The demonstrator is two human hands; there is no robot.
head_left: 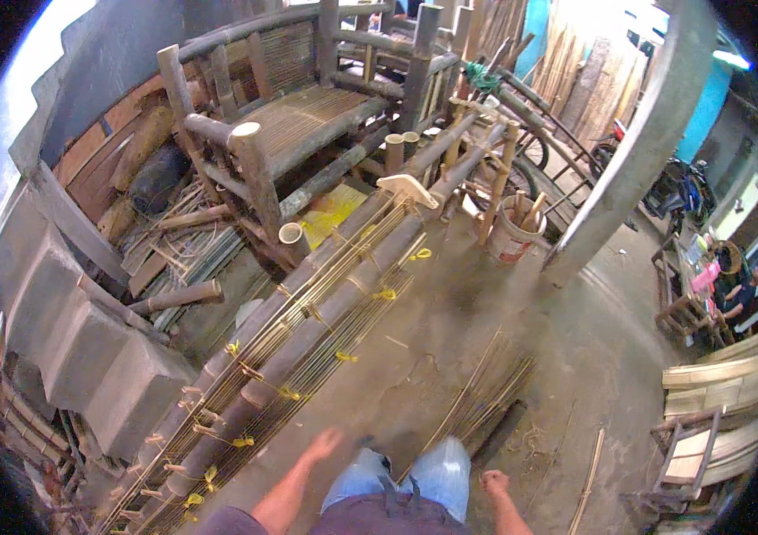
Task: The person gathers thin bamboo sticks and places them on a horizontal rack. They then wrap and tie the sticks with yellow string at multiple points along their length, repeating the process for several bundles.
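My left hand (323, 443) hangs low in front of my left thigh, blurred, its fingers loosely extended and holding nothing I can see. It is just right of a long frame of dark bamboo poles (267, 385), apart from it. Thin bamboo strips (299, 314) lie lengthwise along the poles, tied at intervals with yellow ties (290, 392). My right hand (493, 482) is beside my right thigh, fingers curled, with nothing visible in it. A bundle of thin bamboo sticks (495, 383) lies on the floor ahead of my legs, next to a short dark bamboo pole (501, 433).
A bamboo bench (307, 125) stands far left. A bucket (516, 234) of bamboo pieces sits near a slanting grey post (628, 160). Concrete steps (85, 330) rise at left. Stacked pale slats (725, 379) and a seated person (740, 299) are at right.
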